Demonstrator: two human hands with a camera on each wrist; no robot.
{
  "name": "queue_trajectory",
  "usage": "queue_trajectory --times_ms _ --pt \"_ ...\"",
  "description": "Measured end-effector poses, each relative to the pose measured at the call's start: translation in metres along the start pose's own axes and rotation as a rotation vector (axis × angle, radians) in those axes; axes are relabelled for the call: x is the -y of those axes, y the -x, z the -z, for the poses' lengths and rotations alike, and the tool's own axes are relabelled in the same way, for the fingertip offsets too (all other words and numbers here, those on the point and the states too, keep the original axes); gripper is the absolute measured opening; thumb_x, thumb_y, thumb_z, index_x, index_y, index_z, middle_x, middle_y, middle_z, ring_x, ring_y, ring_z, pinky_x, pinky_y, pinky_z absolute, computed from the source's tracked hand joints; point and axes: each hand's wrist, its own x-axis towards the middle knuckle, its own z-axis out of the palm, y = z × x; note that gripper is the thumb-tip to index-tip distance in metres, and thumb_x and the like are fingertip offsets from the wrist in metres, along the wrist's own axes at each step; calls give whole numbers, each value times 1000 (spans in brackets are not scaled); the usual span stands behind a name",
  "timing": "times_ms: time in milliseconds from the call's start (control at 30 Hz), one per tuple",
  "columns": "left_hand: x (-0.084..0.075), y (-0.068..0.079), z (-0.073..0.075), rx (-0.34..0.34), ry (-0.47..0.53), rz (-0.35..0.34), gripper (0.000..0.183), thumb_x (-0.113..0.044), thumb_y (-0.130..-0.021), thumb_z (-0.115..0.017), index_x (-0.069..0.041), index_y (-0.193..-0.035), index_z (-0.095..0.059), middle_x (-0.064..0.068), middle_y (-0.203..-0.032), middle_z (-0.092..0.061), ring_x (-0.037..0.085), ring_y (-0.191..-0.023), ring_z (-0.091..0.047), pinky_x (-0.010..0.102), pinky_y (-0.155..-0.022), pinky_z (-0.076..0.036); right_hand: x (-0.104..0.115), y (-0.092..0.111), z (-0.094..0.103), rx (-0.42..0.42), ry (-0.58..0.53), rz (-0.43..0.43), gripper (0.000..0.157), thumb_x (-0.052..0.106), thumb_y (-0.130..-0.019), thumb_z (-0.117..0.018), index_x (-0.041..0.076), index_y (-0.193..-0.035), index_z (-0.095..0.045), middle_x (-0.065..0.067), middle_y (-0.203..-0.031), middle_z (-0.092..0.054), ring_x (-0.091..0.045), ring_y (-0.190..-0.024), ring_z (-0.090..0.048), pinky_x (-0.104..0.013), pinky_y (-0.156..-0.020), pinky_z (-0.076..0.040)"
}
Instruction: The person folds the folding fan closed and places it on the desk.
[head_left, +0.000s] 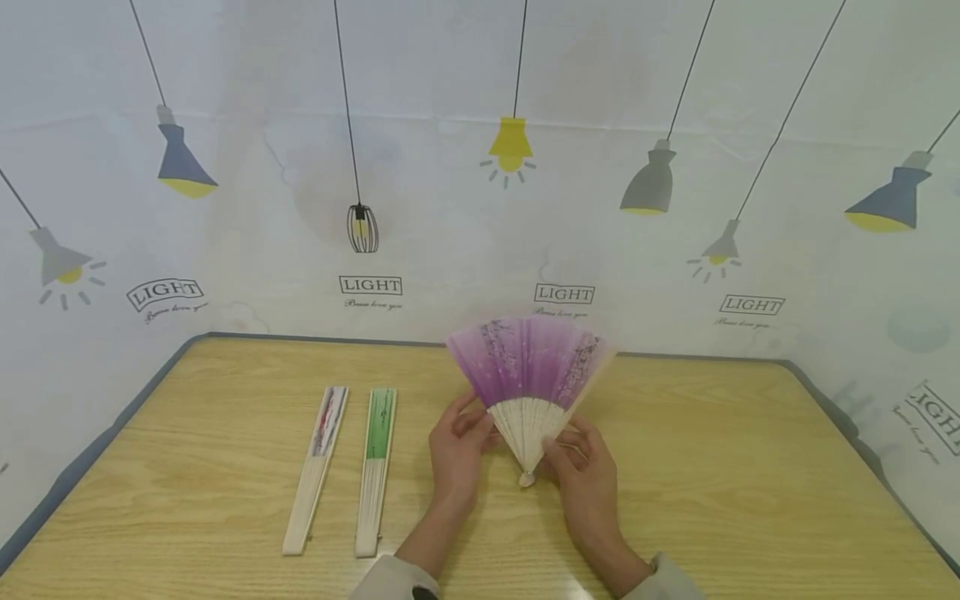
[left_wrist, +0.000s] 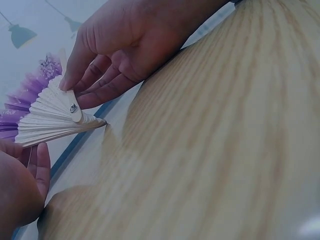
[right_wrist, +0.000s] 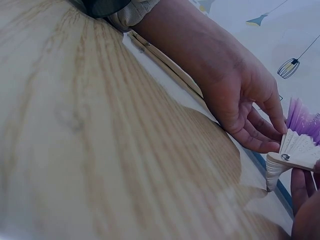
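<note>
A spread purple folding fan (head_left: 531, 367) with pale ribs and a dark blossom print stands raised above the table, its pivot end pointing down. My left hand (head_left: 456, 450) pinches the left outer rib between thumb and fingers; that grip also shows on the left hand (right_wrist: 245, 95) in the right wrist view. Lower down on the other side, my right hand (head_left: 588, 479) pinches the right outer rib close to the pivot. In the left wrist view the right hand's thumb presses the rib above the rivet (left_wrist: 73, 108). Fingers behind the fan are partly hidden.
Left of my hands, two folded fans lie side by side on the wooden table (head_left: 705, 500): a green one (head_left: 377, 471) and a white one with a red and dark print (head_left: 317, 467). A pale curtain (head_left: 442, 250) printed with lamps hangs behind the table.
</note>
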Motion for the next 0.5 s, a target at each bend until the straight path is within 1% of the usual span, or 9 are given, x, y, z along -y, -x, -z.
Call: queue_trajectory --times_ms 200,500 --pt "-1 1 0 16 -1 4 41 5 -89 -61 -2 -129 -56 20 -100 -65 22 -81 -65 41 -78 -59 0 0 0 -2 15 -5 40 4 -90 -66 8 -127 -52 -18 -108 -59 -22 -89 -63 -35 -78 -59" --pt "-1 1 0 19 -10 2 41 6 -89 -61 -2 -129 -56 20 -101 -65 21 -80 -65 41 -76 -59 -2 0 0 6 15 0 43 4 -89 -66 10 -129 -51 -16 -109 -58 -20 -89 -63 -35 -77 -59"
